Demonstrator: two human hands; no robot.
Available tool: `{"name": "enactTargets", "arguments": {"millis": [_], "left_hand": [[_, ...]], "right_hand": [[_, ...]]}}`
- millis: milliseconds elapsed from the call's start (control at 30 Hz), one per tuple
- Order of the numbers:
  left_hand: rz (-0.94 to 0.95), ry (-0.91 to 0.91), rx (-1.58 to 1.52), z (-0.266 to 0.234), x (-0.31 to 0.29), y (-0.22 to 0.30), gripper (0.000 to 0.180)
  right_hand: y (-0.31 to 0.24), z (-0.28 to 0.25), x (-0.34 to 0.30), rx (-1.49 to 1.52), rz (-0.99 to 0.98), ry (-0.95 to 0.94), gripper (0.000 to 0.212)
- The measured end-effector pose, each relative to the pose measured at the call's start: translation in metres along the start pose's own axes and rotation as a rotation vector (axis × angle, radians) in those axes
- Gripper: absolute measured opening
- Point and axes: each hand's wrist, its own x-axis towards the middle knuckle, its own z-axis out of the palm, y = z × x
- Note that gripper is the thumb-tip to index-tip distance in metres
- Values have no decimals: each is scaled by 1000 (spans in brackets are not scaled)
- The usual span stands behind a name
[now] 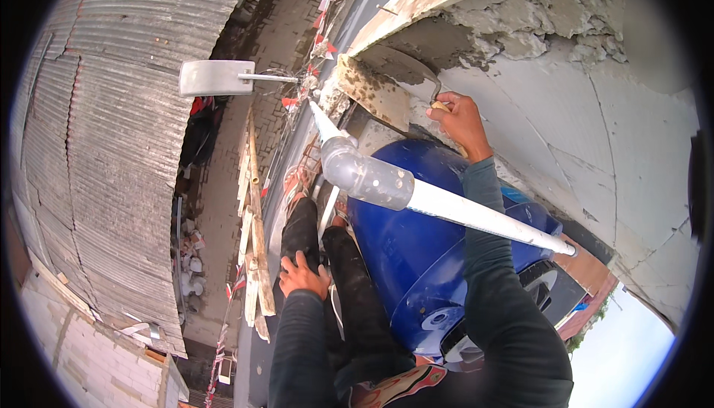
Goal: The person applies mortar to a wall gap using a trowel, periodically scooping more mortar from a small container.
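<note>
My right hand (462, 124) is closed round the wooden handle of a trowel (401, 64). The trowel's grey blade lies against wet grey mortar (439, 40) at the wall's edge, and its exact outline blends into the mortar. Just below the blade is a mortar-spattered board (375, 94). My left hand (305, 277) rests on my dark-trousered leg, fingers spread, holding nothing. Between my arms, a white pipe (476, 217) with a grey elbow (368, 176) crosses over a blue water tank (409, 252). My right forearm passes beneath this pipe.
A pale wall (550, 125) with cracks or joints rises on the right, under rough mortar. Far below on the left lie a paved lane (279, 36), a corrugated roof (126, 148) and wooden poles (255, 244). A street lamp (217, 78) and red-and-white tape (321, 25) stand beyond the ledge.
</note>
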Motion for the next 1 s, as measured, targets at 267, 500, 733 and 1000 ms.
{"name": "enactTargets", "arguments": {"millis": [267, 500, 733, 1000], "left_hand": [[7, -3, 20, -3, 2, 5, 69], [1, -4, 67, -6, -1, 8, 69], [46, 41, 62, 6, -3, -2, 71], [94, 57, 108, 18, 0, -13, 69]], "right_hand": [[20, 2, -23, -196, -184, -2, 38], [133, 139, 77, -215, -113, 92, 52], [210, 175, 126, -225, -223, 252, 46], [179, 147, 140, -309, -188, 162, 44]]}}
